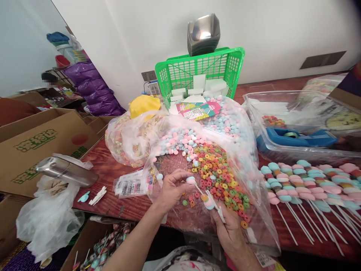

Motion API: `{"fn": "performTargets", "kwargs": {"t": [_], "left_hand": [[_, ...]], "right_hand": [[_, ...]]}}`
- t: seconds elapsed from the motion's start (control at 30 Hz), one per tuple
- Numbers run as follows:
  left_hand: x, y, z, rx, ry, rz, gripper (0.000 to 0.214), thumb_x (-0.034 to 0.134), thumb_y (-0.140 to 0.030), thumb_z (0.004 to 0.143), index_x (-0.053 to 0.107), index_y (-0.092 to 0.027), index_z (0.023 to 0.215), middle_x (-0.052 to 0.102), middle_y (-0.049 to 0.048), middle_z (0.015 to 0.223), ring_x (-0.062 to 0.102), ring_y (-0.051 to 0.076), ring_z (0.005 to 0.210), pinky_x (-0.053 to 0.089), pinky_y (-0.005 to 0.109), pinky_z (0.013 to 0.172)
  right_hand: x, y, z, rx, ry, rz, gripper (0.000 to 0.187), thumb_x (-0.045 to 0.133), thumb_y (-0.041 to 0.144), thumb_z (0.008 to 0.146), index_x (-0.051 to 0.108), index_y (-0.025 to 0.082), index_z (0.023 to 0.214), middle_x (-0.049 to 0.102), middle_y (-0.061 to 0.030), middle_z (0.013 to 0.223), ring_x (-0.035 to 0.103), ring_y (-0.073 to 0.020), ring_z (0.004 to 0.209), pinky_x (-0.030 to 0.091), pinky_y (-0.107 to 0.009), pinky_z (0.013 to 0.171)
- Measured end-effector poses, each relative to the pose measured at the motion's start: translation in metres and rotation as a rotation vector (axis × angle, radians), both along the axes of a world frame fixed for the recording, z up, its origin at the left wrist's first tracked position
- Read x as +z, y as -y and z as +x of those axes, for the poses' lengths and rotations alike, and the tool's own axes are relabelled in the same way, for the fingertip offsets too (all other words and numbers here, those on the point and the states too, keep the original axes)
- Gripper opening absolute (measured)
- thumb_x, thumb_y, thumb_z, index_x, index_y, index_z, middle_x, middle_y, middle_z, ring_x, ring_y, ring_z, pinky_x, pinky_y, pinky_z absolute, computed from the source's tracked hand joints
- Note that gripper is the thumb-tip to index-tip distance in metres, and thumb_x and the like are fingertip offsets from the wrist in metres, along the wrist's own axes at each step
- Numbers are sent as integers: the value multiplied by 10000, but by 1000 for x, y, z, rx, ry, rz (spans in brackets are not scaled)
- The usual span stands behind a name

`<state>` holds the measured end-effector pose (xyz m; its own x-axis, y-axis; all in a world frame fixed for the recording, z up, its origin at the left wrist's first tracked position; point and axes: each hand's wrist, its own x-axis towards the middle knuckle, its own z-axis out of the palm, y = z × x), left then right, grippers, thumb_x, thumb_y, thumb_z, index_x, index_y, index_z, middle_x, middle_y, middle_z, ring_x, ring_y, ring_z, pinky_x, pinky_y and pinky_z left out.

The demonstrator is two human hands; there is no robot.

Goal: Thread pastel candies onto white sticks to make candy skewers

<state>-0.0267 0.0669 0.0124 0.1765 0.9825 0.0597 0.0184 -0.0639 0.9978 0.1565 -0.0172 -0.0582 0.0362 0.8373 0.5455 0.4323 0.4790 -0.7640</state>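
Observation:
My left hand (pixel 174 188) pinches a pink-and-blue marshmallow (pixel 191 180) at the tip of a thin white stick. Several white lollipop sticks (pixel 216 206) are closed in my right hand (pixel 231 229); an orange gummy ring (pixel 204 198) and another pink-and-blue marshmallow (pixel 209 204) sit on the stick there. Below and around both hands, a clear plastic sheet covers the table. Loose gummy rings (pixel 217 169) in red, orange, yellow and green are heaped just beyond my hands, with pink and blue marshmallows (pixel 183 141) behind them.
Finished candy skewers (pixel 307 180) lie in rows at the right, before a clear bin (pixel 296 150) with a blue tape dispenser (pixel 301 138). At the back stands a green basket (pixel 200 67). A steel flask (pixel 67 171) and cardboard boxes (pixel 47 146) occupy the left. A person sits far back left.

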Motion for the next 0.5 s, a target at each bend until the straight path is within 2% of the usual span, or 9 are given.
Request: {"fn": "performTargets", "kwargs": {"t": [0.1,0.23,0.37,0.5], "left_hand": [[11,4,11,-46,261,-134,272,849,-187,607,780,-211,868,637,20,885,593,128,783,507,212,650],[17,5,16,-54,361,-177,294,872,-164,559,787,-207,837,641,26,932,600,126,799,527,205,648],[13,5,16,10,311,-87,279,872,-159,562,790,-213,823,646,25,944,612,132,840,529,199,677],[7,6,15,87,152,127,267,846,-130,618,791,-234,857,702,32,935,644,144,885,532,221,765]], "right_hand": [[1,1,1,6,5,-19,299,469,169,925,699,159,1117,759,-54,802,678,-154,582,557,-224,568],[4,2,5,-10,28,4,302,468,118,900,708,161,1077,764,-64,834,707,-168,644,568,-231,605],[8,3,8,0,72,15,361,449,77,867,679,164,1132,772,-70,912,739,-183,739,580,-233,671],[13,5,9,-10,133,-31,383,412,53,835,667,143,1105,770,-75,876,735,-175,711,567,-215,647]]}}
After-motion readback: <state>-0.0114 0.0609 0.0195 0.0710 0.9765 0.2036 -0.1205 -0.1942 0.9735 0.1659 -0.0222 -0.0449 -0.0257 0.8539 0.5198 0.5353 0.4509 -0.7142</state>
